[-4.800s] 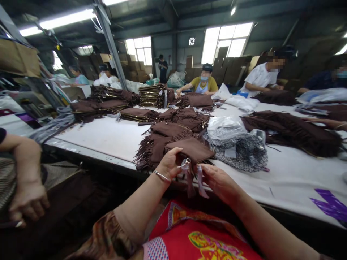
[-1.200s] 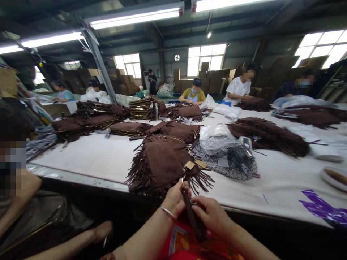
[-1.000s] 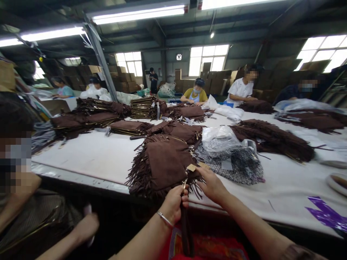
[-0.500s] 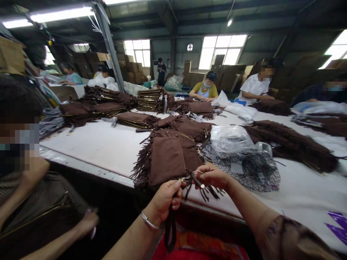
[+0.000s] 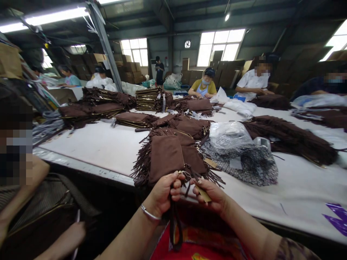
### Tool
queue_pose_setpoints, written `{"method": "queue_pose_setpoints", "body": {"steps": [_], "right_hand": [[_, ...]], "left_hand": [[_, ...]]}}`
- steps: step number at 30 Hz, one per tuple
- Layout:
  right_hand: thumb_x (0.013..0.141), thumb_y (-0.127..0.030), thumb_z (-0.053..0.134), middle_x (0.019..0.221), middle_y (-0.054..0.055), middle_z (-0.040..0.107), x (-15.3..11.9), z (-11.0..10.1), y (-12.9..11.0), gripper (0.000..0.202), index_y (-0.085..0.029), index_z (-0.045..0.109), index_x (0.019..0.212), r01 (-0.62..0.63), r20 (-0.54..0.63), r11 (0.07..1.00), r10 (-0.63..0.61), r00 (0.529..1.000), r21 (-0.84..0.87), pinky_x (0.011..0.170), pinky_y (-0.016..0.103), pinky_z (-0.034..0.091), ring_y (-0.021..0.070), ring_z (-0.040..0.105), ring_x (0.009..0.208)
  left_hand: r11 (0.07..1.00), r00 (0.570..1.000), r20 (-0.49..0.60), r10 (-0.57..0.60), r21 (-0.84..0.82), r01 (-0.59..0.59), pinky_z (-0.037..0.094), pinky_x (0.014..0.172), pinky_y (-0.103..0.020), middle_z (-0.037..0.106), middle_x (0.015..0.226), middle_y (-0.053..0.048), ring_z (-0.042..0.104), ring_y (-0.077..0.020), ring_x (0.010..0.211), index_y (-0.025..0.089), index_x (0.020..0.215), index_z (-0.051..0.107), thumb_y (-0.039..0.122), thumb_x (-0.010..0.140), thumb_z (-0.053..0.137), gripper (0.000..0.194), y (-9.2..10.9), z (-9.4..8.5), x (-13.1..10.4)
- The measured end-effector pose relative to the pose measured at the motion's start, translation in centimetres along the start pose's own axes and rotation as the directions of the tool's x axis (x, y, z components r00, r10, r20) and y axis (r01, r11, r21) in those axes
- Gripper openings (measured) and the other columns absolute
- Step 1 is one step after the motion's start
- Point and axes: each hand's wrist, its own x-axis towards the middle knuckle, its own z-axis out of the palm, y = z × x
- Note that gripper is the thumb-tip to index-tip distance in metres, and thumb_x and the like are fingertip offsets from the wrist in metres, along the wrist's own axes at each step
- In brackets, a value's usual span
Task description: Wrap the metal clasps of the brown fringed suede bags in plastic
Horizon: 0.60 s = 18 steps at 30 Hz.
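Observation:
A brown fringed pouch (image 5: pixel 166 155) lies at the front edge of the table, on top of other brown pouches. At its lower right corner my left hand (image 5: pixel 162 195) is closed on the pouch's wrist strap (image 5: pixel 177 234), near the metal clasp. The strap's loop hangs below my fist. My right hand (image 5: pixel 214 196) pinches a tan hang tag (image 5: pixel 202 193), just right of my left hand. A thin white string (image 5: pixel 187 174) runs between the two hands. Another tan tag (image 5: pixel 210 163) lies on the fringe behind my right hand.
A speckled grey knit cloth (image 5: pixel 244 169) with a clear plastic bag (image 5: pixel 230 134) on it lies to the right. Stacks of brown pouches (image 5: pixel 148 99) stand farther back. A co-worker's arm (image 5: pixel 65 238) is close at my left; other people sit across the table.
My right hand has moved down and slightly right, and the tan tag now shows in its fingers. My left hand keeps its grip on the strap. The neighbour's hand at left has shifted left.

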Motion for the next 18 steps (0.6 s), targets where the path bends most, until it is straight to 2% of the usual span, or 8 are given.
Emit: {"method": "queue_pose_setpoints", "body": {"steps": [2,5,8,11,12,14,16,18], "right_hand": [[0.087,-0.046,0.055,0.065,-0.004,0.058,-0.6,0.5,1.2,0.029,-0.020,0.051,0.100,-0.012,0.061,1.000,0.013,0.998,-0.027,0.033,0.014,0.033,0.0063,0.051,0.038],[0.089,-0.050,0.047,0.071,0.002,0.064,-1.8,0.5,3.4,0.035,-0.018,0.054,0.098,0.001,0.005,0.908,0.001,1.000,-0.420,0.040,0.021,0.041,0.0128,0.058,0.047],[0.084,-0.042,0.054,0.078,0.006,0.068,-3.6,-0.4,4.6,0.026,-0.017,0.063,0.085,0.073,-0.076,0.608,-0.216,0.973,-0.791,0.062,0.030,0.048,0.0197,0.063,0.069],[0.085,-0.040,0.054,0.083,0.007,0.069,-5.4,-0.6,4.5,0.023,-0.020,0.067,0.084,0.063,-0.107,0.318,-0.489,0.866,-0.946,0.076,0.034,0.046,0.0234,0.062,0.082],[0.087,-0.042,0.051,0.084,0.007,0.069,-5.7,-0.3,4.4,0.027,-0.020,0.067,0.086,0.064,-0.102,0.290,-0.523,0.846,-0.955,0.077,0.034,0.046,0.0235,0.062,0.082],[0.089,-0.046,0.050,0.087,0.007,0.069,-5.9,0.9,4.5,0.032,-0.019,0.067,0.090,0.156,-0.080,0.430,-0.481,0.873,-0.889,0.076,0.033,0.047,0.0222,0.062,0.082],[0.085,-0.051,0.056,0.089,0.007,0.068,-5.5,2.3,5.1,0.037,-0.017,0.065,0.094,0.257,-0.010,0.670,-0.367,0.930,-0.697,0.071,0.030,0.047,0.0206,0.062,0.080],[0.079,-0.053,0.064,0.085,0.006,0.067,-4.8,3.3,6.0,0.043,-0.014,0.063,0.096,0.242,0.029,0.856,-0.257,0.966,-0.457,0.064,0.027,0.047,0.0189,0.062,0.074]], "left_hand": [[1.000,1.000,-0.009,0.011,-0.013,-0.012,0.022,0.037,-0.013,0.036,0.057,0.009,0.023,-0.0009,0.040,0.011,0.090,0.062,0.037,0.083,0.064,0.027,0.2,0.4,0.1],[0.997,0.995,-0.070,-0.073,-0.041,0.070,0.027,0.037,-0.012,0.042,0.060,0.006,0.031,-0.0009,0.041,0.010,0.089,0.061,0.030,0.085,0.062,0.020,-0.8,0.3,0.0],[0.965,0.964,-0.148,-0.222,-0.174,0.196,0.039,0.040,-0.014,0.048,0.063,0.004,0.043,-0.0029,0.043,0.009,0.085,0.059,0.023,0.088,0.057,0.015,-2.7,-0.4,-0.4],[0.931,0.937,-0.192,-0.292,-0.279,0.233,0.051,0.049,-0.021,0.056,0.065,-0.001,0.056,-0.0086,0.051,0.010,0.080,0.058,0.025,0.092,0.050,0.020,-4.4,-0.8,-0.5],[0.926,0.934,-0.196,-0.299,-0.298,0.234,0.053,0.052,-0.023,0.058,0.066,-0.003,0.058,-0.0102,0.054,0.010,0.080,0.058,0.025,0.093,0.047,0.023,-4.9,-0.7,-0.4],[0.929,0.940,-0.211,-0.267,-0.316,0.193,0.055,0.058,-0.024,0.061,0.068,-0.006,0.060,-0.0120,0.059,0.011,0.078,0.058,0.024,0.094,0.045,0.024,-6.0,-0.1,-0.1],[0.955,0.958,-0.237,-0.163,-0.281,0.093,0.054,0.063,-0.025,0.064,0.072,-0.008,0.062,-0.0137,0.066,0.011,0.080,0.060,0.024,0.091,0.050,0.019,-6.9,0.7,0.2],[0.998,0.975,-0.223,-0.018,-0.067,0.003,0.051,0.063,-0.025,0.065,0.075,-0.007,0.062,-0.0152,0.068,0.012,0.082,0.063,0.027,0.086,0.059,0.016,-7.1,1.2,0.0]]}}
